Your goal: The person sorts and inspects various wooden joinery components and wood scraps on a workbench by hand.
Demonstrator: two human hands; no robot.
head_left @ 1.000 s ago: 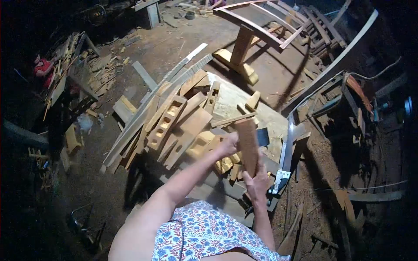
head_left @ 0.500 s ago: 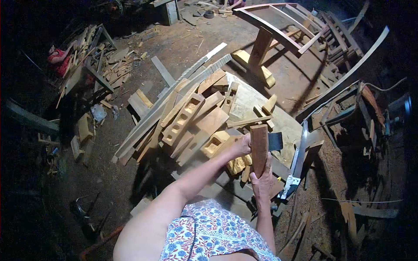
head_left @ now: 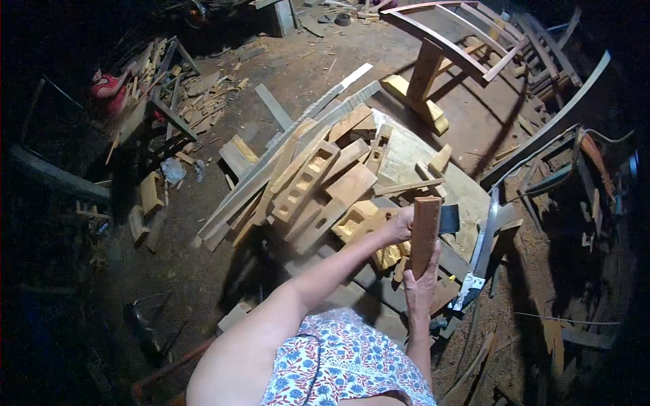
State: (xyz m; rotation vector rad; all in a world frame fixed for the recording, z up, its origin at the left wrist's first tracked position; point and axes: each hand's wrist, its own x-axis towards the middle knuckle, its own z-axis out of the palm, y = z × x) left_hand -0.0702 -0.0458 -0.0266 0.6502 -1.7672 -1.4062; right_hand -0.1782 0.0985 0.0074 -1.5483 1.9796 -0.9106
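My right hand [head_left: 421, 287] is wrapped round the lower part of a short brown wooden board [head_left: 424, 237], which stands nearly upright in my view above the bench. My left hand [head_left: 398, 227] is closed in a fist at the board's left edge; what it grips is hidden behind the board. A dark flat piece [head_left: 449, 218] sticks out on the board's right side, level with that fist. Beneath my left hand lie yellowish wood blocks [head_left: 355, 218]. To the right of my hands a handsaw [head_left: 482, 247] rests along the bench edge.
Mortised timber [head_left: 305, 181] and long strips [head_left: 271, 159] are heaped left of my hands. Beyond the bench stands a curved wooden frame [head_left: 467, 40]. Wood scraps [head_left: 206, 101] cover the floor at the upper left, where a person in red [head_left: 107, 86] is partly visible.
The whole view has shifted, so the scene sits slightly farther right. The board has turned a little and looks narrower. Both hands keep much the same hold.
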